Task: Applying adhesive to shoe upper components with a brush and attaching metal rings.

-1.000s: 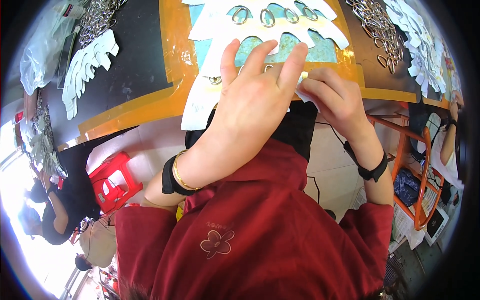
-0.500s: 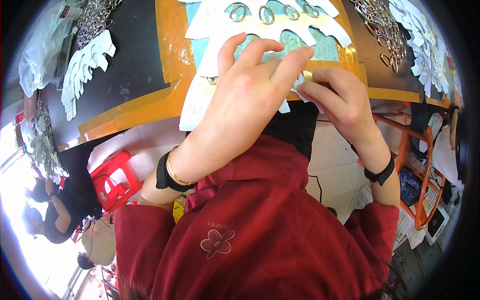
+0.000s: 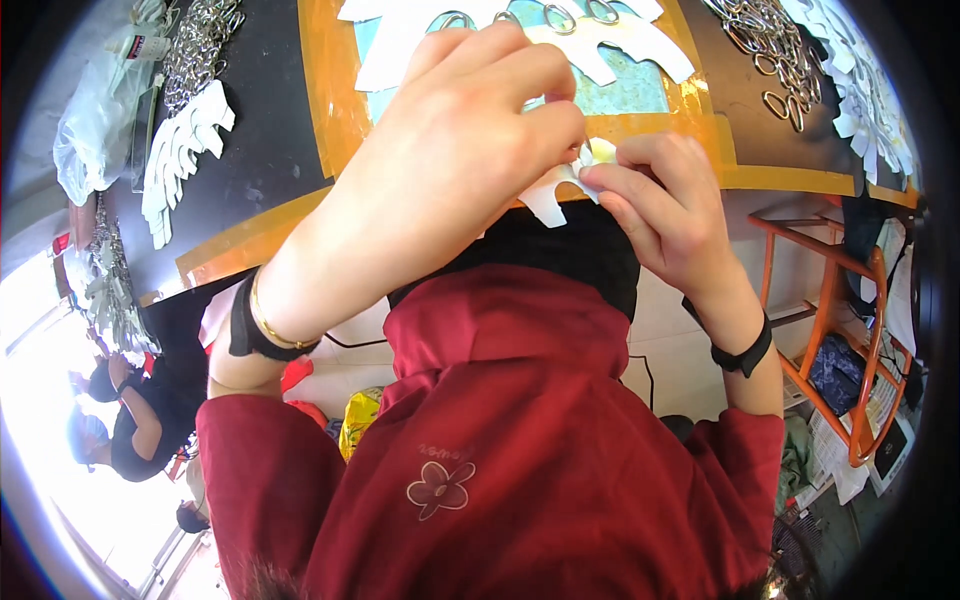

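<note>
My right hand [image 3: 675, 200] is closed, with its thumb and finger pinching the end of a white toothed strip [image 3: 546, 204] at the table's near edge. My left hand [image 3: 475, 125] reaches across from the left with curled fingers, its fingertips closed at the same strip beside the right fingertips. A small greyish bit shows between the two hands, too small to make out. Beyond them, more white toothed pieces [image 3: 648, 42] lie on a green mat [image 3: 625, 92], with oval metal rings [image 3: 560, 18] along them. My left hand hides part of this row.
Orange tape [image 3: 668, 130] borders the mat on the dark table [image 3: 268, 110]. Heaps of metal rings [image 3: 203, 50] and stacked white pieces [image 3: 183, 150] lie at left; more rings [image 3: 772, 60] lie at right. An orange metal-framed chair [image 3: 822, 290] stands at right. Another person [image 3: 140, 420] sits at far left.
My left hand has gone from spread fingers to curled ones, closing in at the strip. The right hand keeps its pinch and has moved slightly down. The whole view has shifted a little.
</note>
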